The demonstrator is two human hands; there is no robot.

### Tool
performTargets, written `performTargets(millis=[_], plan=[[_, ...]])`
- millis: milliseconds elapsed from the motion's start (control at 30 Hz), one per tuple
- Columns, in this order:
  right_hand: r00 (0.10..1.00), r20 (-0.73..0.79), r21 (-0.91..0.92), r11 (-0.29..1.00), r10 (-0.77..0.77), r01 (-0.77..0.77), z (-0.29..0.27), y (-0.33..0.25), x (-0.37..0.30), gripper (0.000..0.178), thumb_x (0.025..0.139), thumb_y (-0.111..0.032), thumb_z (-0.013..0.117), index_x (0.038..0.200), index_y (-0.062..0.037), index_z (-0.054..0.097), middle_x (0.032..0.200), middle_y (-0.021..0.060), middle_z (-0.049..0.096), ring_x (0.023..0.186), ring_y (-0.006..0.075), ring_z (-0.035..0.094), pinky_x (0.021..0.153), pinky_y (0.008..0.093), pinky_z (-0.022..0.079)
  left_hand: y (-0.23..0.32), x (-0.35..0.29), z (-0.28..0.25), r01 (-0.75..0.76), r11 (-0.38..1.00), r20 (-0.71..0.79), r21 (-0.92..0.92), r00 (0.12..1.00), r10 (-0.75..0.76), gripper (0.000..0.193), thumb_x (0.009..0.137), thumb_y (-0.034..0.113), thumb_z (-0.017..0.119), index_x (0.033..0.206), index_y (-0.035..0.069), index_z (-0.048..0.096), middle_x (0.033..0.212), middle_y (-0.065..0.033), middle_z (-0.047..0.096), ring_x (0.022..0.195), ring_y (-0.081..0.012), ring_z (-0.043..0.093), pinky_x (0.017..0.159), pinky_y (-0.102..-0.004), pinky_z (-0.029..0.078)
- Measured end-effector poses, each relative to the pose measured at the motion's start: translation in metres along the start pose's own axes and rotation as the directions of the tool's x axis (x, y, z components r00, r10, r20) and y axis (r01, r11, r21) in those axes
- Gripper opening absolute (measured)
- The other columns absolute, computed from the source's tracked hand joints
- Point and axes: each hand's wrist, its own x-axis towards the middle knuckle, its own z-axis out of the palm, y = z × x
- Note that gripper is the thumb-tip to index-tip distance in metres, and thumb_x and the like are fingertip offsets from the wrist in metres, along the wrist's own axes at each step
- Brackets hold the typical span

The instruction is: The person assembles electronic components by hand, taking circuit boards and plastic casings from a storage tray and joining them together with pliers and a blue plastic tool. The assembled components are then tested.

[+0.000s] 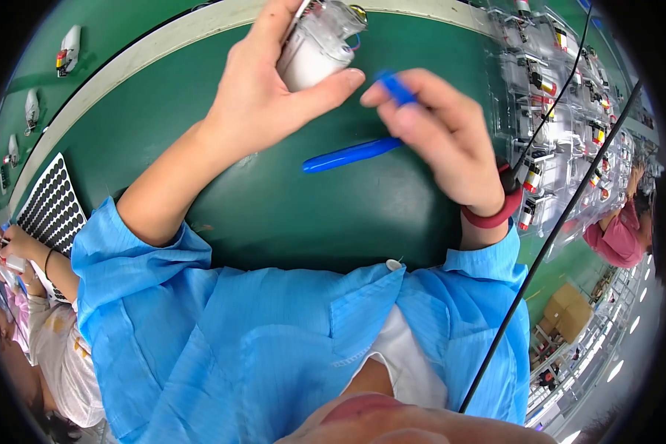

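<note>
My left hand [263, 103] is closed round a small device with a white body and clear plastic housing [314, 59]. Thin coloured wires show at the device's right side, and its top is cut off by the picture's edge. A blue pen-like piece [397, 87] is pinched between the thumb and fingers of my right hand [448, 133], just right of the device and apart from it. Below lies a longer blue pen-shaped stick [351, 155] with a rounded tip. Its right end goes behind my right hand, so I cannot tell whether the two blue pieces join.
On the right stand clear trays [547, 111] holding several similar devices. More white devices [68, 50] lie along the far left, beyond a pale rail [137, 63]. A sheet of black round stickers [55, 203] is at the left, near another person's hand [24, 244]. A dark cable [551, 240] crosses at right.
</note>
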Motion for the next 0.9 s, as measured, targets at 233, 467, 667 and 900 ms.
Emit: performTargets(millis=[233, 467, 667, 900], plan=[[0.981, -0.178, -0.444, 0.896, -0.084, -0.004, 0.004, 0.001, 0.004, 0.027, 0.098, -0.025, 0.048, 0.093, -0.0019, 0.06, 0.06, 0.0102, 0.048, 0.052, 0.0236, 0.048, 0.05, 0.0336, 0.039, 0.005, -0.003, 0.004, -0.166, 0.891, 0.083, 0.424, 0.986, 0.144, 0.064, 0.071, 0.007, 0.077, 0.125, -0.001, 0.043, 0.104, -0.0092, 0.059, 0.091, -0.0132, 0.056, 0.082, -0.0268, 0.046], [0.975, -0.141, -0.643, 0.764, -0.171, 0.041, 0.016, -0.003, 0.008, 0.033, 0.098, -0.028, 0.048, 0.077, -0.0024, 0.052, 0.057, 0.0179, 0.049, 0.056, 0.0384, 0.052, 0.05, 0.0448, 0.039, 0.008, -0.005, 0.008, -0.001, 0.944, 0.047, 0.329, 0.999, -0.016, 0.051, 0.069, 0.007, 0.072, 0.115, 0.001, 0.05, 0.094, -0.008, 0.062, 0.083, -0.0113, 0.058, 0.075, -0.026, 0.048], [0.98, -0.124, -0.665, 0.746, -0.155, 0.034, 0.016, 0.001, 0.006, 0.033, 0.097, -0.028, 0.048, 0.076, -0.0023, 0.05, 0.053, 0.0179, 0.047, 0.053, 0.0394, 0.051, 0.048, 0.0464, 0.038, 0.006, -0.005, 0.01, 0.015, 0.944, 0.058, 0.331, 0.998, -0.037, 0.048, 0.069, 0.007, 0.07, 0.113, 0.002, 0.051, 0.09, -0.0073, 0.062, 0.079, -0.0117, 0.059, 0.073, -0.0262, 0.049], [0.978, -0.107, -0.884, 0.467, -0.177, -0.012, 0.029, -0.005, 0.0, 0.026, 0.096, -0.026, 0.053, 0.084, -0.003, 0.049, 0.062, 0.0137, 0.055, 0.054, 0.0357, 0.055, 0.045, 0.0403, 0.041, 0.013, -0.003, 0.009, 0.031, 0.913, 0.088, 0.406, 0.993, -0.073, 0.047, 0.069, 0.01, 0.073, 0.111, 0.003, 0.052, 0.09, -0.0096, 0.063, 0.079, -0.0164, 0.063, 0.071, -0.0283, 0.05]])
